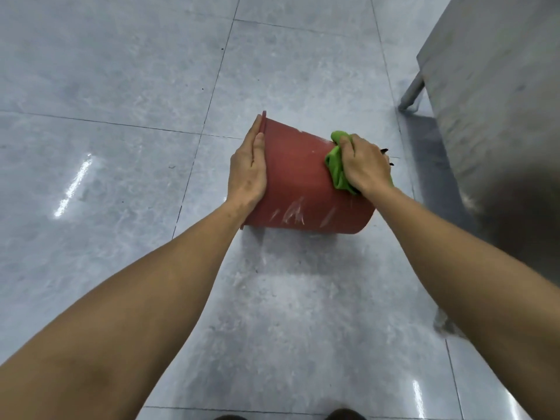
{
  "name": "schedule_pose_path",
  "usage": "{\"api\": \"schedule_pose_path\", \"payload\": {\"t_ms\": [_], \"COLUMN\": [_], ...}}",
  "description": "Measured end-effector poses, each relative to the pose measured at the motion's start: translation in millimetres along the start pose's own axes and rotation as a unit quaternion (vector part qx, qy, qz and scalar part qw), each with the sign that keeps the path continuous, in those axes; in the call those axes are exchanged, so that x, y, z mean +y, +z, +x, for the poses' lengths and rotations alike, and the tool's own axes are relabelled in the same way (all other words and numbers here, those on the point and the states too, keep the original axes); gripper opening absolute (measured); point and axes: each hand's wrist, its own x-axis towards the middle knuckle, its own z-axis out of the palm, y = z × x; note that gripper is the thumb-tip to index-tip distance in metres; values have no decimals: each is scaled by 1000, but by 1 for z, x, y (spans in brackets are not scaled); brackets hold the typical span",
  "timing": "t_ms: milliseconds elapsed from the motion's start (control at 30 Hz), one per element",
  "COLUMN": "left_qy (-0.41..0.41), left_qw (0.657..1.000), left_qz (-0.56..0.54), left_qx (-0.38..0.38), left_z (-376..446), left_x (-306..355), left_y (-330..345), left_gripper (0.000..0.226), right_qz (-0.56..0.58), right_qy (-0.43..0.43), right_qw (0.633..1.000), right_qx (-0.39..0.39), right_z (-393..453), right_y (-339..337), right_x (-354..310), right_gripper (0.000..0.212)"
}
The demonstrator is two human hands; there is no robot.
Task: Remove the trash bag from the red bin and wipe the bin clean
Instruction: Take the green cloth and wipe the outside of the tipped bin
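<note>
Head view: our left hand (247, 168) lies flat against the rim of the red bin (298, 189), tipped sideways on the floor (121, 86); our right hand (365, 165) presses a bunched green cloth (335, 165) onto its wall.

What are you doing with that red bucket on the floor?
A person is cleaning a red bin that lies tipped on its side on the grey tiled floor. The left hand rests flat against the bin's rim end to steady it. The right hand presses a bunched green cloth against the bin's outer wall near its base. Whitish smears still show lower down on the wall. No trash bag is in view, and a metal cabinet stands to the right.
</note>
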Motion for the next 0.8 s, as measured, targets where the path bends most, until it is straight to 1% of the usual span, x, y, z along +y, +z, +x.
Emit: {"api": "schedule_pose_path", "payload": {"t_ms": [33, 67, 133, 200, 267, 333, 400, 467, 533, 633, 667, 733, 800], "left_qy": [1, -1, -1, -6, -7, -11, -19, -19, -17, -14, -13, -14, -17], "left_qw": [1000, 1000, 1000, 1000, 1000, 1000, 999, 999, 999, 999, 999, 999, 999], "left_qz": [0, 2, 8, 4, 4, 7, 13, 16, 15, 18, 19, 20, 14], "left_qx": [4, 7, 15, 21, 18, 24, 32, 30, 26, 27, 28, 28, 28], "left_z": [-3, -6, -9, -9, -8, -7, -5, -3, -3, -3, -3, -3, -4], "left_x": [0, 0, -1, -1, -2, -3, -5, -8, -9, -10, -9, -7, -5], "left_y": [-1, -1, -2, -2, -2, -1, 0, 0, -1, 0, 0, 0, 1], "left_gripper": [43, 43, 42, 44, 45, 45, 43, 42, 43, 42, 42, 42, 42], "right_qz": [7, 16, 28, 30, 38, 12, -51, -95, -106, -50, -27, -5, 0], "right_qy": [23, 28, -14, -95, -178, -250, -284, -271, -234, -129, -96, -44, -34], "right_qw": [999, 998, 996, 992, 982, 968, 958, 958, 966, 989, 994, 999, 997], "right_qx": [-33, -60, -89, -81, -56, -31, -1, 16, 27, 52, 48, -3, -69], "right_z": [9, 16, 22, 13, -9, -38, -63, -74, -66, -35, -22, 2, 16], "right_y": [-1, 0, 8, 18, 27, 32, 33, 32, 24, 17, 15, 10, 9], "right_x": [-12, -25, -50, -68, -66, -46, -15, 18, 34, 26, 17, -7, -31], "right_gripper": [51, 51, 49, 45, 44, 50, 55, 58, 59, 53, 49, 46, 45]}}
